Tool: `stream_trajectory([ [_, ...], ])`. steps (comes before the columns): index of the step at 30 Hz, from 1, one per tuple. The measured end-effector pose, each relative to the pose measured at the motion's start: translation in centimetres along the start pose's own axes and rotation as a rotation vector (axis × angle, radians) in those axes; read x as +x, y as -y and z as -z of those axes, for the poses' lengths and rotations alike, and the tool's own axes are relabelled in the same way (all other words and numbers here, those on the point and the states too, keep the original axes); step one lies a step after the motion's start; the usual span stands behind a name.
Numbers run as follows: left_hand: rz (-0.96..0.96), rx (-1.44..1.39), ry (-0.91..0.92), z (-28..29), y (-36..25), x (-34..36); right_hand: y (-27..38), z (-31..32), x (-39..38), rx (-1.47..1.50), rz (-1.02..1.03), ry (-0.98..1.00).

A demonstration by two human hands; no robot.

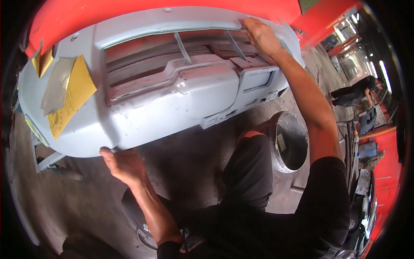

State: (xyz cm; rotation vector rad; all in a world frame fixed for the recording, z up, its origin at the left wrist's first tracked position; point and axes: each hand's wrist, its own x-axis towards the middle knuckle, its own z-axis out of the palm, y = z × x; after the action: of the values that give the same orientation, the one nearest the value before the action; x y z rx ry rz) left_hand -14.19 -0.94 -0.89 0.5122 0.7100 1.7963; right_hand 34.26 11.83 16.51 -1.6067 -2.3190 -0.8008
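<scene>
A large car bumper (pixel 168 125), coated in matte grey, spans the upper half of the view, with a wide opening crossed by thin ribs. On its lower left edge is my left hand (pixel 125 166), thumb up at the rim and the other fingers mostly hidden beneath. Farther off, at the right, my right hand (pixel 261 36) is curled over the upper bar of the opening; its fingertips are partly hidden. Lying on the bumper's left end are a folded yellow sheet of sandpaper (pixel 79 88) and a grey piece (pixel 58 86) overlapping it. A smaller yellow piece (pixel 42 62) sits near the far left edge.
A metal stand (pixel 47 162) shows under the bumper's left end. Right of my knee stands a round, dirty bucket (pixel 291 142). Bright red panels (pixel 241 6) rise behind the bumper. Another person (pixel 355 93) in dark clothes bends over at the far right, near a parked car (pixel 360 211).
</scene>
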Motion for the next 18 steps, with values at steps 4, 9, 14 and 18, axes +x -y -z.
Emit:
stream_trajectory([
  [4,0.036,-0.028,-0.017,0.6,0.6,0.1,-6.3,-1.1,-4.1,-0.105,-0.256,0.060],
  [9,0.022,-0.013,0.008,1.3,1.1,-0.2,-9.3,1.4,-6.7,0.581,-0.677,0.006],
  [14,-0.027,-0.029,-0.044,0.7,0.5,-0.5,6.4,9.5,0.2,0.731,-0.513,0.318],
  [18,0.020,-0.058,0.052,2.0,1.3,-0.2,7.6,5.7,-1.2,0.279,-0.467,0.397],
])
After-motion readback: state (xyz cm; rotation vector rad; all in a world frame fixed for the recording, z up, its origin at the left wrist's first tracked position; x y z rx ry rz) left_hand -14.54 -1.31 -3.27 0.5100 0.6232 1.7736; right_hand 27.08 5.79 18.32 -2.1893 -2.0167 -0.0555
